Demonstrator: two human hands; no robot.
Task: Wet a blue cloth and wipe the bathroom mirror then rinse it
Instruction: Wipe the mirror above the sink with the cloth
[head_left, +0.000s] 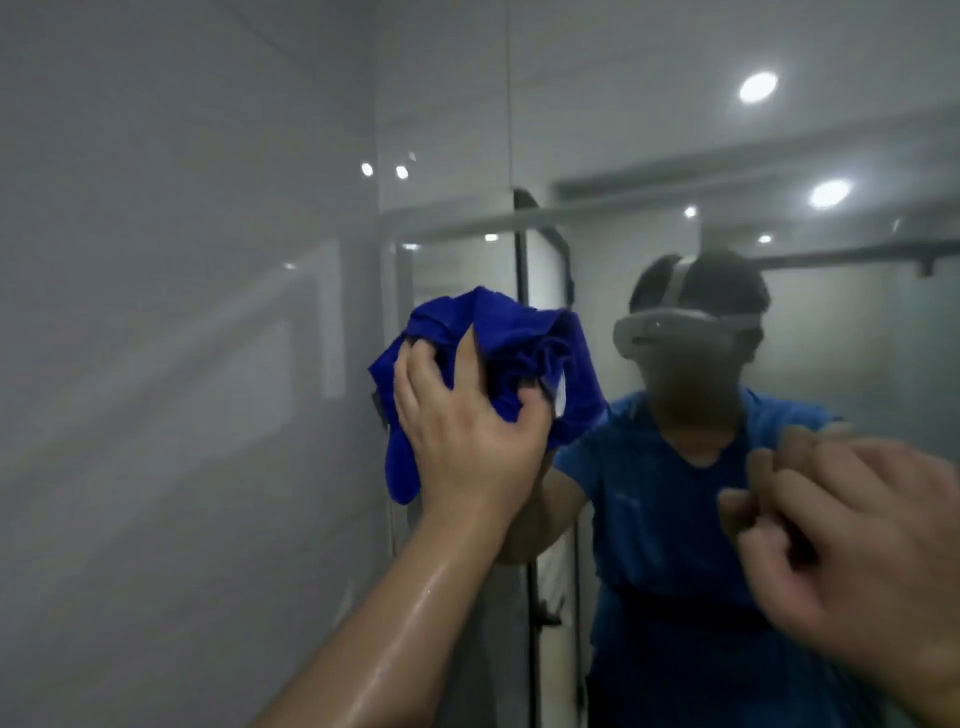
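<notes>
My left hand (467, 431) grips a bunched blue cloth (519, 343) and presses it against the bathroom mirror (831, 332) near the mirror's left edge. My left forearm is wet and shiny. The mirror looks hazy and reflects a person in a blue shirt wearing a headset. My right hand (857, 535) hovers at the lower right in front of the mirror, fingers loosely curled, holding nothing; it is blurred.
A glossy white tiled wall (182, 364) fills the left side. The mirror reflects a glass shower enclosure with a dark frame and ceiling lights. No sink or tap is in view.
</notes>
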